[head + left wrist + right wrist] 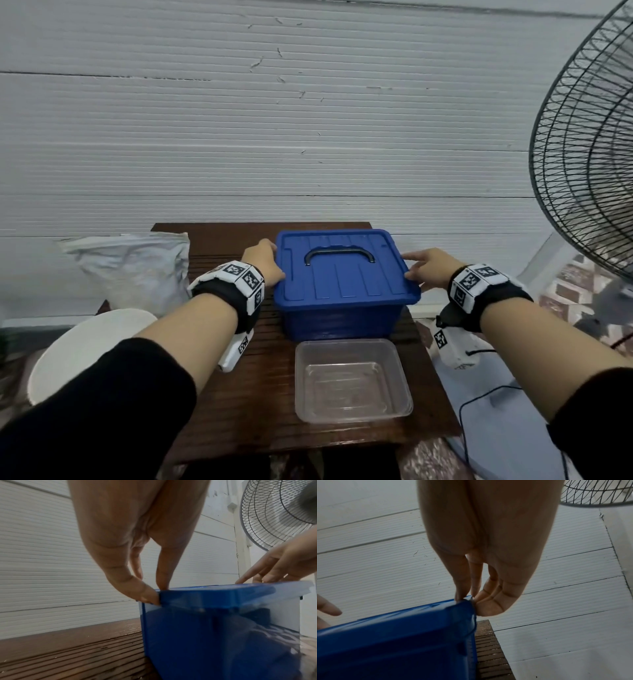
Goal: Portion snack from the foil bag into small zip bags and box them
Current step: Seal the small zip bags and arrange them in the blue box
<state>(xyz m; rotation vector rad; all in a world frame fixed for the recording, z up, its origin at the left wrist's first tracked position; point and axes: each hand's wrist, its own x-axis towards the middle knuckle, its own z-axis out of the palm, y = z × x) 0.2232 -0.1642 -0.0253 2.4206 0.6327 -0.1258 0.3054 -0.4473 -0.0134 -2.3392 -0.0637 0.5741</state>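
A blue plastic box (339, 318) with its blue lid (342, 270) and dark handle stands at the back middle of the wooden table (260, 394). My left hand (275, 260) pinches the lid's left rim, thumb on the edge (147, 595) and fingers on top. My right hand (409, 267) pinches the right rim (471, 601) the same way. The lid (214, 595) lies on the box, and what is inside is hidden. A crumpled silver foil bag (137, 267) leans at the table's back left. No zip bags are in view.
An empty clear plastic container (352, 380) sits on the table just in front of the blue box. A white round bowl (85, 346) is off the table's left edge. A standing fan (589, 154) is close on the right, with a black cable (479, 397) below it.
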